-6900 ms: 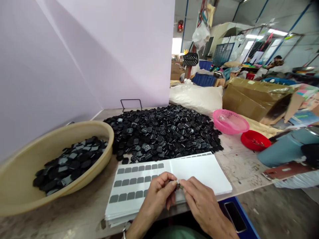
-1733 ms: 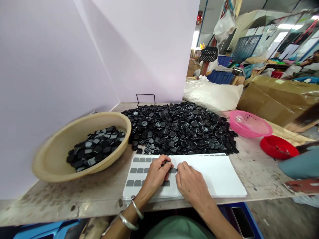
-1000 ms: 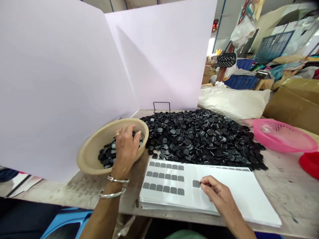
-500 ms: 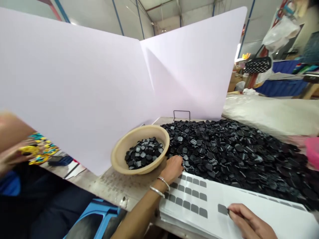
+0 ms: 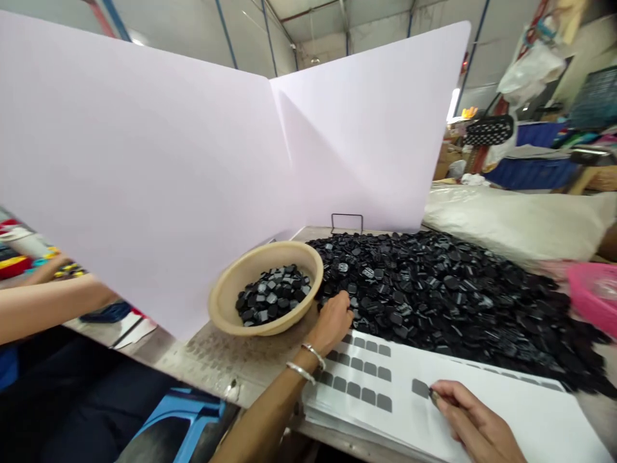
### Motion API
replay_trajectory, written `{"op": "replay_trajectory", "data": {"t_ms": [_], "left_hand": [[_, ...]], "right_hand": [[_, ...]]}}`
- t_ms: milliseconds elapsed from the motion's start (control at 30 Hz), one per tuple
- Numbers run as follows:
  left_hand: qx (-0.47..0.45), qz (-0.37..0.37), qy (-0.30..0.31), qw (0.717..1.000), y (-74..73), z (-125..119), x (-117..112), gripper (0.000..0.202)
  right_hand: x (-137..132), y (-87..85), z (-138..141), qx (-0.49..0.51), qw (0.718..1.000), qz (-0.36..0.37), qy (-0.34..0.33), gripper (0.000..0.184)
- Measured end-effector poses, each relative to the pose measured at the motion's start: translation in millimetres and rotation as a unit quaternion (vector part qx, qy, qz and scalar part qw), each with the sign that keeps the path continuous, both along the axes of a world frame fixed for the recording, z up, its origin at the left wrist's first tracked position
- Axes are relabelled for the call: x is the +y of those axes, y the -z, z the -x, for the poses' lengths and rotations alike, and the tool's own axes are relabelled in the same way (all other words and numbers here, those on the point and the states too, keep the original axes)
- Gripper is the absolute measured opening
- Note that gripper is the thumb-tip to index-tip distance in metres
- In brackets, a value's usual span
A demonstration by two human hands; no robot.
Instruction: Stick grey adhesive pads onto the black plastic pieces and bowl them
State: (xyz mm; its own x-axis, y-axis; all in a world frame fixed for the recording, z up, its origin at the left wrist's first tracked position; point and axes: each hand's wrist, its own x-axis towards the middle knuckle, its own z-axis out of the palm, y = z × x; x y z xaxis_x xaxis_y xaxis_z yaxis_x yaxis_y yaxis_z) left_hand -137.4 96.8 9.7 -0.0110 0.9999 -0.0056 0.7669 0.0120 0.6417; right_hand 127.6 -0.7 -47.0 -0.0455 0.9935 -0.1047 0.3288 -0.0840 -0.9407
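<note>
Between the thumb and forefinger of my right hand (image 5: 475, 415) is a grey sticker (image 5: 420, 388), pinched by one corner above the white sticker sheet (image 5: 405, 366). A small dark bit shows at those fingertips. My left hand (image 5: 332, 317), with two bangles on its wrist, rests where the sheet's far left corner meets a wide heap of flat black pieces (image 5: 434, 283). Its fingers are curled down at the heap's edge, and what they grip is hidden. Rows of grey stickers (image 5: 354, 365) cover the sheet's left part.
Left of my left hand stands a beige bowl (image 5: 219, 307) part-filled with black pieces. White panels (image 5: 159, 167) rise behind it. A thin wire stand (image 5: 347, 215), a white sack (image 5: 520, 215) and a pink basket (image 5: 588, 289) border the heap. At far left is another person's arm (image 5: 53, 302).
The view has shifted slightly. My right hand and the grey sticker have moved a little farther up the sheet. My left hand stays at the heap's edge. The other person's arm has moved right.
</note>
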Motion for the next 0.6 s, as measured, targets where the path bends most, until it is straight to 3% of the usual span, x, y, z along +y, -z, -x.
{"op": "replay_trajectory", "data": {"t_ms": [100, 167, 233, 300, 333, 367, 600], "left_hand": [[-0.117, -0.004, 0.003, 0.993, -10.9, -13, -11, 0.009], [-0.223, 0.032, 0.026, 0.974, -16.0, -23, -24, 0.018], [-0.382, 0.11, 0.047, 0.917, -17.1, -33, -40, 0.029], [-0.52, 0.195, 0.053, 0.83, -13.8, -41, -56, 0.041], [-0.559, 0.226, 0.052, 0.796, -10.7, -45, -64, 0.044], [-0.573, 0.245, 0.052, 0.78, -7.1, -48, -70, 0.045], [-0.57, 0.28, 0.071, 0.769, 7.9, -63, -91, 0.041]], "right_hand": [[-7, -14.7, 7, -0.001, 0.997, -0.055, 0.047, 0.03], [-11, -24.2, 12, -0.004, 0.997, -0.069, 0.037, 0.027], [-13, -31.0, 14, -0.008, 0.996, -0.08, 0.029, 0.024], [-15, -34.9, 14, -0.006, 0.995, -0.097, 0.037, 0.022], [-17, -36.2, 14, -0.003, 0.993, -0.106, 0.041, 0.022], [-18, -37.3, 14, -0.001, 0.993, -0.115, 0.039, 0.021], [-23, -42.2, 23, -0.023, 0.984, -0.174, -0.03, 0.018]]}}
